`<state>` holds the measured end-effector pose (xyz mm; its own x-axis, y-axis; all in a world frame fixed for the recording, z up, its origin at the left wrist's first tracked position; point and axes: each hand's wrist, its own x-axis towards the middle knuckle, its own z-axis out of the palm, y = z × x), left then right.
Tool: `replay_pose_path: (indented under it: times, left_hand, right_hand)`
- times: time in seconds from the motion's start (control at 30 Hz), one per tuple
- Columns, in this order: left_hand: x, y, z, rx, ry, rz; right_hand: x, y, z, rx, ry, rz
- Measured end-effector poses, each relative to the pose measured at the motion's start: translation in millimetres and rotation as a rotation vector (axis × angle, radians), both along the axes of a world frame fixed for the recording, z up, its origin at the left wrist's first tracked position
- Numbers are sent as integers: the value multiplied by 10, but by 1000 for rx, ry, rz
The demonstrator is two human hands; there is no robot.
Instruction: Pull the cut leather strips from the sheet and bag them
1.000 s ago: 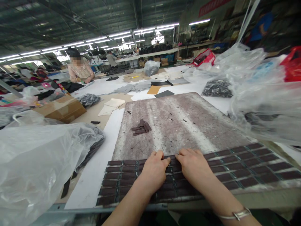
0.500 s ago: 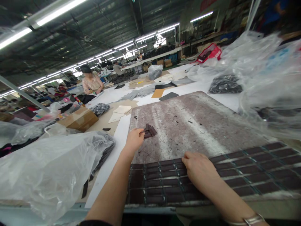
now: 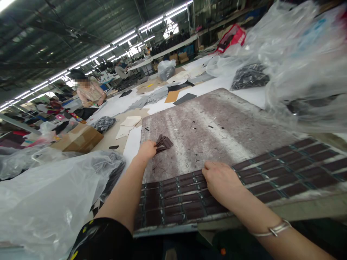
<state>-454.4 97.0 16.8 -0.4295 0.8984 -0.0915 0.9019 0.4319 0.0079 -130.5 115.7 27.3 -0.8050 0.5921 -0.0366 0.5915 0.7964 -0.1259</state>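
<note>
My left hand (image 3: 148,150) is closed at the left side of a worn brown board. Its fingers pinch the near end of a small fanned bunch of dark brown strips (image 3: 165,143). My right hand (image 3: 222,180) rests at the upper edge of a grid of dark brown rectangular pieces (image 3: 260,184), laid in rows along the board's near edge. The right fingers are curled together and bent down, so whatever lies under their tips is hidden. The bare part of the board (image 3: 187,126) carries loose threads and small dark scraps.
A big clear plastic bag (image 3: 54,191) lies left of my left arm, with a cardboard box (image 3: 78,138) behind it. More plastic bags (image 3: 306,83) crowd the right side. Grey and tan sheets (image 3: 172,96) lie beyond the board. Another person (image 3: 89,92) works farther back.
The view has tilted and shifted, so the scene sits higher and farther left. The brown strips at my left fingers look more fanned out. My right hand stays at the edge of the grid.
</note>
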Motion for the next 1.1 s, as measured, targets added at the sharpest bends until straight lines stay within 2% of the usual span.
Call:
replay_pose_path:
  times: [0.17, 0.23, 0.3, 0.37, 0.43, 0.5, 0.57, 0.63, 0.7, 0.77, 0.83, 0.9, 0.97, 1.1]
  left_hand:
    - [-123, -67, 85, 106, -120, 93]
    - [-87, -138, 133, 208, -161, 171]
    - [56, -231, 179, 312, -215, 236]
    - [312, -335, 210, 450, -470, 275]
    - [646, -433, 222, 609, -986, 293]
    - [991, -509, 219, 660, -1394, 292]
    - [1287, -554, 206, 624, -1546, 285]
    - [1510, -567, 183, 575, -1560, 277]
    - [1670, -557, 155, 523, -1524, 255]
    - [1795, -534, 132, 467, -1456, 209]
    - [1904, -508, 116, 406, -1362, 149]
    - [1992, -482, 95, 344, -1266, 94]
    - [2044, -458, 52, 329, -1152, 37]
    - [2039, -427, -102, 459, -717, -238]
  right_hand:
    - [33, 37, -20, -20, 8, 4]
    - [44, 47, -21, -23, 13, 9]
    - [55, 52, -20, -20, 22, 15]
    - [68, 61, -21, -24, 36, 14]
    - [90, 89, -22, -52, 68, -2]
    - [125, 142, -19, -105, 150, -52]
    - [169, 211, -7, -190, 319, -131]
    - [210, 273, 16, -359, 543, -230]
    - [234, 304, 45, -634, 748, -297]
    - [238, 300, 68, -911, 868, -306]
    - [236, 281, 74, -1042, 902, -272]
    - [252, 281, 65, -1020, 854, -235]
    - [307, 328, 57, -932, 771, -245]
    - [497, 528, 88, -695, 628, -414]
